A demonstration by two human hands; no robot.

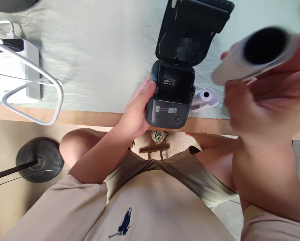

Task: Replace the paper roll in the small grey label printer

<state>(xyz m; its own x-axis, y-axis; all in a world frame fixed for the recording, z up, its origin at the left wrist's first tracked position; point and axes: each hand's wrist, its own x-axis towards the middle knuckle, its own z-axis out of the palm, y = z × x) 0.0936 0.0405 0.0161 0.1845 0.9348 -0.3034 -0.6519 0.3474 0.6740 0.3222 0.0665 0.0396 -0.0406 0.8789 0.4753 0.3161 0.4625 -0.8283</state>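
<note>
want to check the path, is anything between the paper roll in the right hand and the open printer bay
Nothing visible. The paper roll in the right hand is raised right of the printer; its lid is up, and the left hand grips only its left side.

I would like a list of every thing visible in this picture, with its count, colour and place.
label printer: 1, dark grey, lid open, at the near table edge
paper roll in hand: 1, white with a dark core hole, raised at upper right, blurred
paper roll on table: 1, white, lying just right of the printer
power bank: 1, white, far left on the table
cables: a few, white, looping over the power bank
tablecloth: 1, pale grey, covering the table
round base: 1, black, on the floor at left
left hand: grip on the printer's left side
right hand: grip on the raised roll
</note>
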